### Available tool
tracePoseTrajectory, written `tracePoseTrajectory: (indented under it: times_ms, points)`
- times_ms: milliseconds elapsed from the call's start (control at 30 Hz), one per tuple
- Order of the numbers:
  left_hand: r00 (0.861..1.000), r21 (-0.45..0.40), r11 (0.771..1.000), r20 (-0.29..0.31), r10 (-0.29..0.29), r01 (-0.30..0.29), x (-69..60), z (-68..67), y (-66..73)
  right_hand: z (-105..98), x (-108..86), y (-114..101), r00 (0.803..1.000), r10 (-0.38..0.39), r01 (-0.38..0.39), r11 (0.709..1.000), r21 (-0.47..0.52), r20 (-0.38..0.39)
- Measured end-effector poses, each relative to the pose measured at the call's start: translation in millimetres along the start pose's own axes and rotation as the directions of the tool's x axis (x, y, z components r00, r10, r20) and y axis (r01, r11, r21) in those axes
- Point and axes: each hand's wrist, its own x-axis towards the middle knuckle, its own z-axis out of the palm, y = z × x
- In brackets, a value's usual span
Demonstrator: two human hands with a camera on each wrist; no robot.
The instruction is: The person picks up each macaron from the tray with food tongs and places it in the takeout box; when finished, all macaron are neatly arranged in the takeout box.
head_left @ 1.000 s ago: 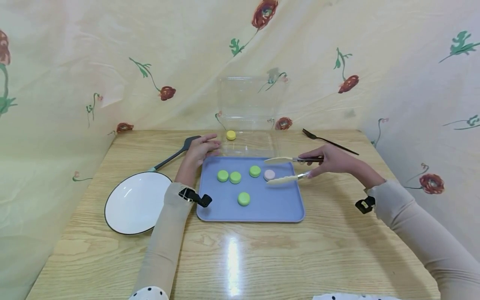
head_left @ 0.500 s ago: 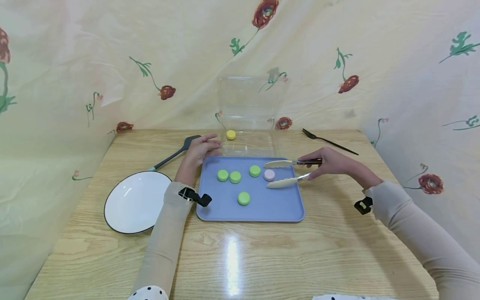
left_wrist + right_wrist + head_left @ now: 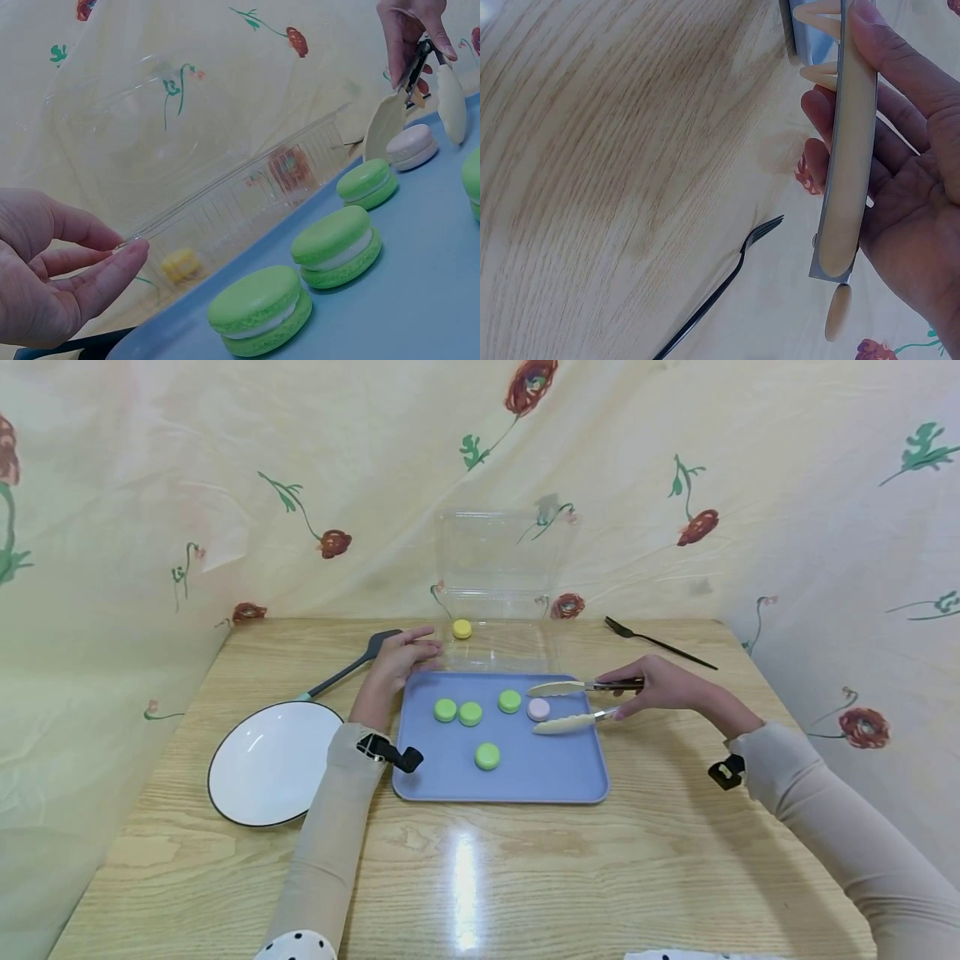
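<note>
My right hand (image 3: pixel 654 683) holds the tongs (image 3: pixel 566 724) by their handles, and the parted tips lie on both sides of a pale pink macaron (image 3: pixel 537 709) on the blue tray (image 3: pixel 558 777). Several green macarons (image 3: pixel 487 756) sit on the same tray. My left hand (image 3: pixel 402 662) pinches the rim of the clear plastic box (image 3: pixel 517 647) between thumb and fingers, as the left wrist view shows. Inside that box, at its left, is a yellow macaron (image 3: pixel 462 629). In the right wrist view the tongs' handle (image 3: pixel 847 165) lies between thumb and fingers.
A white pan (image 3: pixel 273 764) stands left of the tray, partly behind my left sleeve. Behind it a dark spatula (image 3: pixel 341 677) reaches toward my left hand. A black fork (image 3: pixel 660 645) lies at the back right. The box's raised lid (image 3: pixel 498 552) stands against the flowered cloth.
The tongs' tips have shifted slightly down and now flank the pink macaron more evenly. My right hand moved a little with them. The left hand has stayed at the box.
</note>
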Motion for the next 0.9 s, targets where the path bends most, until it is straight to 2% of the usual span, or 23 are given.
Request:
tracePoseTrajectory:
  times_ms: [900]
  points:
    - [1.000, 0.002, 1.000, -0.001, -0.002, 0.002, -0.4, -0.1, -0.1, 1.9, 5.4, 3.7, 0.999, 0.013, -0.014, 1.000, -0.010, -0.039]
